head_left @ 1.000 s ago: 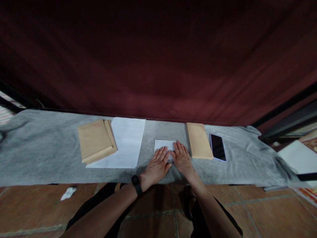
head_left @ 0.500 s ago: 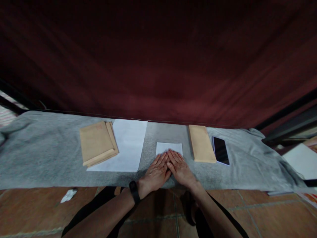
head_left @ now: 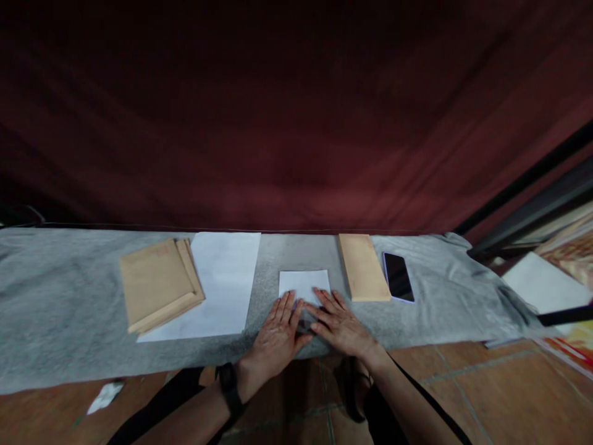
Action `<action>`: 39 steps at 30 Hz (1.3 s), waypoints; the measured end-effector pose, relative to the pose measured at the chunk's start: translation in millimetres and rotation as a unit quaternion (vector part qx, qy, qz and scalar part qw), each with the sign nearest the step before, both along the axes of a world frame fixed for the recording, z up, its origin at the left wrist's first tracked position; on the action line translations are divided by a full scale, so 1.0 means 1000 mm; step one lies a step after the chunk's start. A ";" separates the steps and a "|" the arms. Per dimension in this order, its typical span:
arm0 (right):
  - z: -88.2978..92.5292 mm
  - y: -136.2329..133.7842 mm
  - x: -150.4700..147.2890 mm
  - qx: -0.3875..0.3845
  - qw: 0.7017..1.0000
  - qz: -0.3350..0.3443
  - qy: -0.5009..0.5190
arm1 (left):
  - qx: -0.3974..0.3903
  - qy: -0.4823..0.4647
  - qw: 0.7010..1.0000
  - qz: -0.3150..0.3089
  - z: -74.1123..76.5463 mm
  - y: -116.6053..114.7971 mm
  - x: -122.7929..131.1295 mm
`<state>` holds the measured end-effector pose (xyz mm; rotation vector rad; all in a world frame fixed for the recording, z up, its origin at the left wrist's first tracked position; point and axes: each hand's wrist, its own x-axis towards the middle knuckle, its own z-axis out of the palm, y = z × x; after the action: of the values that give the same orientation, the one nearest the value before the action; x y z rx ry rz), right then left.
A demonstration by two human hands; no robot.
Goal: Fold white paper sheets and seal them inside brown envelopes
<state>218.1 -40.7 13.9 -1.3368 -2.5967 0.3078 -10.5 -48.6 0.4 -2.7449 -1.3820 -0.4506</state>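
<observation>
A small folded white paper (head_left: pixel 303 283) lies on the grey cloth (head_left: pixel 60 309) in front of me. My left hand (head_left: pixel 277 334) lies flat with fingers stretched out, its fingertips at the paper's near edge. My right hand (head_left: pixel 339 324) lies flat beside it, fingers spread, fingertips on the paper's near right part. Neither hand holds anything. A black band sits on my left wrist.
A stack of brown envelopes (head_left: pixel 155 284) partly covers a large white sheet (head_left: pixel 225 278) at the left. One brown envelope (head_left: pixel 362 267) and a dark phone (head_left: pixel 398 277) lie to the right. A dark red curtain hangs behind. White sheets (head_left: pixel 544 287) sit far right.
Both hands have slid back toward me along the folded paper, uncovering more of it. The view has shifted a little.
</observation>
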 end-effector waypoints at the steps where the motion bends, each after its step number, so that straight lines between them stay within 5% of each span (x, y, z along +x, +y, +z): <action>1: 0.000 0.000 0.002 -0.001 1.000 -0.002 -0.001 | -0.003 0.003 1.000 -0.004 0.002 0.000 -0.001; 9: 0.002 0.009 0.010 -0.003 0.997 -0.070 0.040 | -0.040 -0.010 0.998 0.048 0.014 0.015 0.012; 19: 0.004 0.033 -0.014 0.024 0.982 -0.174 0.069 | -0.061 -0.023 0.996 0.058 0.005 0.048 0.040; 31: -0.006 0.046 -0.017 0.047 0.970 -0.222 0.091 | -0.055 -0.067 0.984 0.153 -0.006 0.074 0.014; 39: -0.013 0.041 -0.016 0.043 0.940 -0.330 0.077 | -0.094 -0.175 0.967 0.161 -0.003 0.082 -0.004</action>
<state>202.3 0.8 0.9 -1.9477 -1.8657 0.1685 -14.1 33.2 -2.6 -2.5853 -2.0074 -0.8538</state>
